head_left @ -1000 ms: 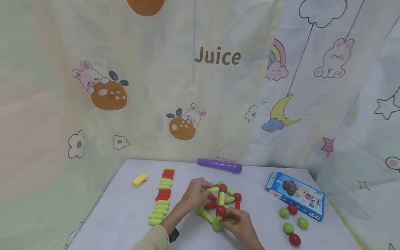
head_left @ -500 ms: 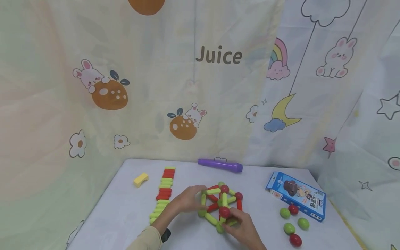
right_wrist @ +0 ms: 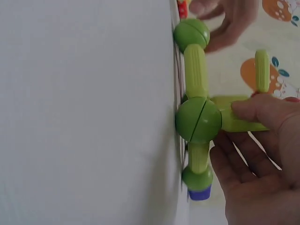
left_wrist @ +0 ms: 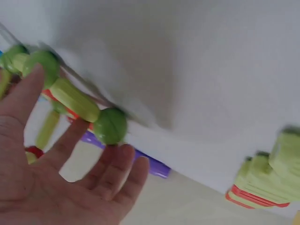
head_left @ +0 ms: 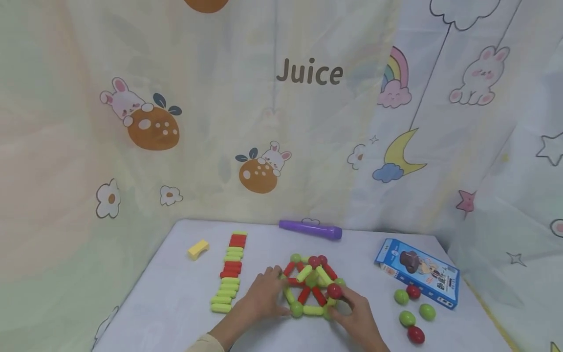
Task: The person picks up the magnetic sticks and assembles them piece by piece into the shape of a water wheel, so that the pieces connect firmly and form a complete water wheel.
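Rod-and-ball frame (head_left: 313, 286) lower now (table-flat) — room rightward.

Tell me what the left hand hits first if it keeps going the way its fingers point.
Likely nothing new: the left hand already touches the rod-and-ball structure, fingertips at its green ball.

Left hand (left_wrist: 56, 183) low in frame, palm toward the camera, fingers (left_wrist: 119, 171) straight and spread. Fingertips touching a green ball (left_wrist: 110, 125) and a yellow-green rod (left_wrist: 75, 99) of the rod-and-ball frame (left_wrist: 47, 89). Another green ball (left_wrist: 43, 65) just beyond the rod. White table (left_wrist: 197, 70) filling most of the view. Purple stick (left_wrist: 150, 164) behind the fingers. At far right, blurred, apparently stacked green and red rods (left_wrist: 267, 176).
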A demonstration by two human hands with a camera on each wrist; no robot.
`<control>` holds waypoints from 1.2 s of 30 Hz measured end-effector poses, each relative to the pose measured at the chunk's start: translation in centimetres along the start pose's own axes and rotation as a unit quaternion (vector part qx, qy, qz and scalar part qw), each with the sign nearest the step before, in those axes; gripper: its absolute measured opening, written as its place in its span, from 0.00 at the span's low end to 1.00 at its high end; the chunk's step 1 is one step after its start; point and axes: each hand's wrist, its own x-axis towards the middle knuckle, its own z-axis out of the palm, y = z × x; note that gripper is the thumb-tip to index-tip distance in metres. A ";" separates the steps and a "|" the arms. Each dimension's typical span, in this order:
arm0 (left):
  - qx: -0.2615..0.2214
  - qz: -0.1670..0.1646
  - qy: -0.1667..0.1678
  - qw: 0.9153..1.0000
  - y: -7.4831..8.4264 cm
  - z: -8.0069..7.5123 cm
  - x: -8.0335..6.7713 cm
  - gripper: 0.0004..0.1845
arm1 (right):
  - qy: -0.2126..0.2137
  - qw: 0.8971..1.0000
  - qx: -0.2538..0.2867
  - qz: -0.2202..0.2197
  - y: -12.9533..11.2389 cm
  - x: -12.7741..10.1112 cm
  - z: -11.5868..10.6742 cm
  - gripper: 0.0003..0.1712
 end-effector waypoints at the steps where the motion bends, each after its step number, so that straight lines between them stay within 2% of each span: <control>1: 0.003 -0.008 0.000 1.000 0.4 0.0 -0.3 0.32 | 0.009 1.000 0.001 0.004 0.1 0.2 -0.2 0.23; 3: -0.004 -0.029 -0.010 1.000 1.2 -0.2 -0.9 0.31 | 0.023 1.000 0.007 0.010 0.3 0.8 -0.6 0.23; 7: -0.036 -0.040 -0.012 0.998 1.7 -1.1 -2.7 0.30 | 0.041 0.999 0.016 0.006 0.6 1.4 -1.1 0.23; 9: -0.062 -0.047 -0.002 0.997 1.0 -2.1 -4.0 0.29 | 0.046 0.999 0.022 0.006 0.7 1.5 -1.3 0.23; 12: -0.124 -0.080 0.020 0.989 -1.4 -3.9 -6.3 0.22 | 0.047 0.998 0.034 0.007 0.8 1.6 -1.3 0.23; 15: -0.191 -0.125 0.050 0.972 -4.6 -5.2 -8.8 0.15 | 0.044 0.998 0.049 0.014 0.9 1.6 -1.6 0.23; 18: -0.260 -0.163 0.088 0.948 -7.3 -5.0 -10.7 0.13 | 0.047 0.997 0.064 0.022 1.0 1.4 -2.1 0.24; 21: -0.313 -0.189 0.128 0.922 -8.9 -3.9 -11.8 0.14 | 0.047 0.995 0.078 0.030 1.1 1.2 -2.6 0.24; 22: -0.321 -0.196 0.138 0.916 -9.3 -3.5 -11.9 0.14 | 0.047 0.995 0.082 0.032 1.1 1.1 -2.7 0.24; 24: -0.324 -0.210 0.149 0.910 -9.6 -2.8 -12.1 0.14 | 0.044 0.995 0.085 0.033 1.3 1.1 -2.8 0.24; 28: -0.303 -0.231 0.141 0.914 -9.8 -2.0 -12.1 0.15 | 0.041 0.995 0.084 0.032 1.5 1.1 -2.7 0.24; 31: -0.280 -0.228 0.129 0.924 -9.6 -1.8 -12.2 0.15 | 0.038 0.995 0.089 0.030 1.8 1.3 -2.3 0.24; 34: -0.256 -0.224 0.100 0.935 -9.2 -1.9 -12.6 0.13 | 0.030 0.995 0.094 0.030 2.0 1.6 -1.9 0.24; 36: -0.258 -0.212 0.087 0.939 -8.6 -2.1 -13.0 0.12 | 0.023 0.995 0.093 0.030 1.9 1.7 -1.6 0.24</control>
